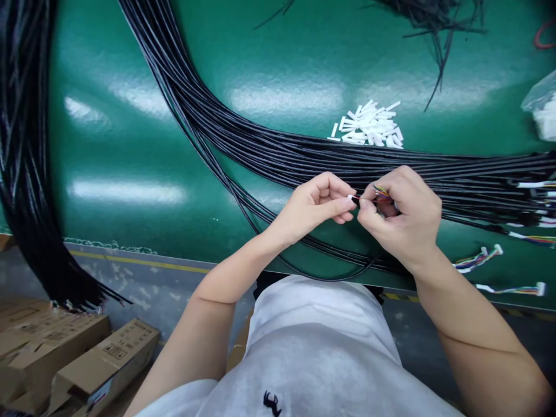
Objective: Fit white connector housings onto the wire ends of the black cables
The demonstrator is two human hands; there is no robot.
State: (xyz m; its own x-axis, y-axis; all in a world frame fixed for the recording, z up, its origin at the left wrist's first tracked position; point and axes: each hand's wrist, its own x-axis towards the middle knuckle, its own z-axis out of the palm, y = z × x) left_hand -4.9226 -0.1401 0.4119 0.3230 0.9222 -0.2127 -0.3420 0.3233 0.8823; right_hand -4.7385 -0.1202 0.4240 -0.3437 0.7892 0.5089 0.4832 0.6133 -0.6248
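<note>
My left hand [319,202] is closed in a pinch on a small white connector [350,198] at its fingertips. My right hand [402,211] is curled shut on thin coloured wires [382,191] that stick out of a black cable's end, and its thumb and forefinger meet the connector. Both hands hover over a thick bundle of black cables [269,153] that sweeps across the green table [130,145]. A pile of white connectors [370,127] lies just beyond the hands.
More black cables [26,150] hang off the table's left side. Finished cable ends with coloured wires and white plugs [480,258] lie at the right. A clear bag [542,107] sits at the right edge. Cardboard boxes [65,359] stand on the floor at lower left.
</note>
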